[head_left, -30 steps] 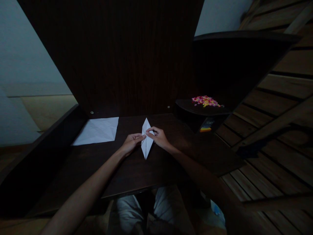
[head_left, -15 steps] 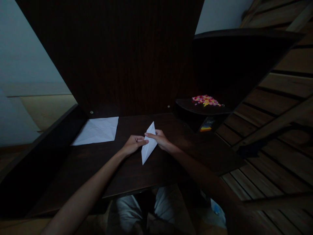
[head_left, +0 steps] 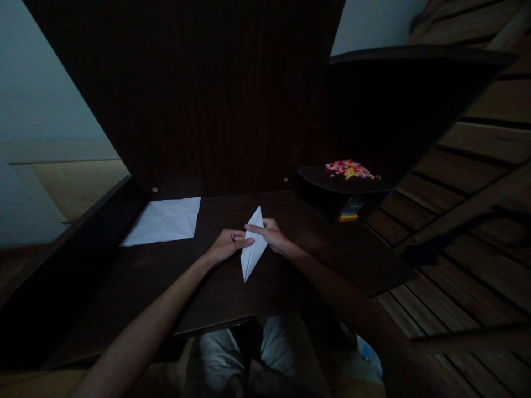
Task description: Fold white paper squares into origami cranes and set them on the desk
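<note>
The room is dim, with a pale, smooth wall (head_left: 50, 99) at the far left and rough wooden slats (head_left: 481, 142), dark gaps between them, along the right. A dark brown, wood-grained desktop (head_left: 211, 309) fills the middle, backed by a tall panel (head_left: 232, 110) of the same dark finish, with two small round metallic fittings near its lower edge.

Above the desktop's near middle is a piece of folded white paper (head_left: 252, 260), a slim diamond with sharp tips and a lengthwise crease; it tilts so that its far tip leans right. The left hand (head_left: 226, 245) pinches it from the left, thumb flat on the upper face and fingers curled. The right hand (head_left: 271, 234) grips the opposite edge, thumb laid across the face and fingers partly hidden behind.

A flat, lightly creased white sheet (head_left: 170, 221) lies at the far left of the desktop. At the far right, a rounded corner shelf (head_left: 321, 178) bears a loose heap of tiny pieces (head_left: 349, 169) in pink, red and yellow. The dark compartment beneath holds an item with a yellow-orange lower band (head_left: 348, 218); any lettering on it is too small to read.
</note>
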The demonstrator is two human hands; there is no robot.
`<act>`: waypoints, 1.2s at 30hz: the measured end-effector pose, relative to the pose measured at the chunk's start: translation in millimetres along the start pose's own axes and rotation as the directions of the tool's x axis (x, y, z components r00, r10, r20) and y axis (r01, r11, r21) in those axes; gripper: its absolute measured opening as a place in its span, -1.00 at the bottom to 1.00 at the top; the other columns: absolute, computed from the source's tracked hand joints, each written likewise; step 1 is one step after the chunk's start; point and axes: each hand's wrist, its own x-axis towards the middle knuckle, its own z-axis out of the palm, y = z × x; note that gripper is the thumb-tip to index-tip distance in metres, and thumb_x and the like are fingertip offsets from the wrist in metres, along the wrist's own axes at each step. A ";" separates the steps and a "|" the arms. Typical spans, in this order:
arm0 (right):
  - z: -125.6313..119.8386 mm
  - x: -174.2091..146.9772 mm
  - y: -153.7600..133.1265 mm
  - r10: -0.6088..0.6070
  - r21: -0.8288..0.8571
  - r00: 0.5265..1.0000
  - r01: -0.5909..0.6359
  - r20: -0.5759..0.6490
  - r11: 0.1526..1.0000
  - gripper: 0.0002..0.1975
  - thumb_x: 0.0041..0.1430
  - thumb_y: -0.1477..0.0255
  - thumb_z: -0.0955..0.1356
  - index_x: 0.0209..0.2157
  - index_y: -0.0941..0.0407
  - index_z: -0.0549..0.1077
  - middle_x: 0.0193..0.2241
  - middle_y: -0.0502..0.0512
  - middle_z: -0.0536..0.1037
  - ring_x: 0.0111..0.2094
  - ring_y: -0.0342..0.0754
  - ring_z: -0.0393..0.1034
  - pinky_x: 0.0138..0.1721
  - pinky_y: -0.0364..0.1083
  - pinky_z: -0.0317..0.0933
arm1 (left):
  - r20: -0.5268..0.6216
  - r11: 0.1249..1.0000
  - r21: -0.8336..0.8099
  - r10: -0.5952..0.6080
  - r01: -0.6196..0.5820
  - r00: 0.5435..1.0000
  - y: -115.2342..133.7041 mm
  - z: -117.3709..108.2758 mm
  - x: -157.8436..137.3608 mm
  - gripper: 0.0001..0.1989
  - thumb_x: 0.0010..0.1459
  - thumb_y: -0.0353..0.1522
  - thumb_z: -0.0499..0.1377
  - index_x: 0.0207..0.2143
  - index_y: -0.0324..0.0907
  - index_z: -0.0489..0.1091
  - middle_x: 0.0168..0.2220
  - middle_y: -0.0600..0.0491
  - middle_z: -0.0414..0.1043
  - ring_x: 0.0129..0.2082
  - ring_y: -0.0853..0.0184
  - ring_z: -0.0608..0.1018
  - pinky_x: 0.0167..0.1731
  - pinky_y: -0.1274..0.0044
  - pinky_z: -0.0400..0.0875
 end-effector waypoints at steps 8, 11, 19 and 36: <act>-0.6 4.5 5.4 -0.099 0.033 0.993 0.097 0.057 0.995 -0.66 -0.24 0.26 0.50 -0.42 0.16 0.45 -0.46 -0.01 0.50 -0.47 -0.16 0.36 -0.48 -0.19 0.22 | -0.137 0.998 -0.026 0.047 -0.051 0.989 -1.0 -2.3 3.4 -0.66 -0.24 -0.21 0.40 -0.43 -0.25 0.52 -0.42 0.02 0.57 -0.44 0.29 0.55 -0.36 0.50 0.38; -3.1 6.6 6.8 -0.129 0.004 0.988 0.129 0.091 0.992 -0.65 -0.23 0.26 0.49 -0.39 0.13 0.42 -0.49 -0.04 0.47 -0.53 -0.20 0.32 -0.59 -0.23 0.17 | -0.266 0.988 -0.093 0.095 -0.124 0.959 -0.9 -6.9 5.6 -0.64 -0.24 -0.20 0.40 -0.42 -0.26 0.51 -0.42 0.01 0.57 -0.42 0.29 0.55 -0.33 0.50 0.38; -6.3 7.2 7.7 -0.119 0.040 0.982 0.114 0.150 0.993 -0.66 -0.11 0.16 0.44 -0.49 0.16 0.40 -0.64 -0.05 0.38 -0.63 -0.20 0.28 -0.66 -0.21 0.16 | -0.380 0.975 -0.157 0.087 -0.157 0.921 0.8 -11.7 7.3 -0.62 -0.25 -0.21 0.41 -0.39 -0.27 0.52 -0.38 -0.03 0.57 -0.39 0.28 0.55 -0.29 0.49 0.37; -5.7 3.2 3.4 -0.061 0.079 0.970 0.043 0.236 0.996 -0.61 -0.14 0.12 0.46 -0.46 0.15 0.40 -0.61 -0.07 0.39 -0.62 -0.22 0.30 -0.65 -0.23 0.18 | -0.395 0.976 -0.139 0.100 -0.167 0.913 -0.3 -12.4 7.5 -0.65 -0.27 -0.23 0.41 -0.43 -0.27 0.52 -0.41 -0.02 0.57 -0.44 0.29 0.55 -0.33 0.50 0.39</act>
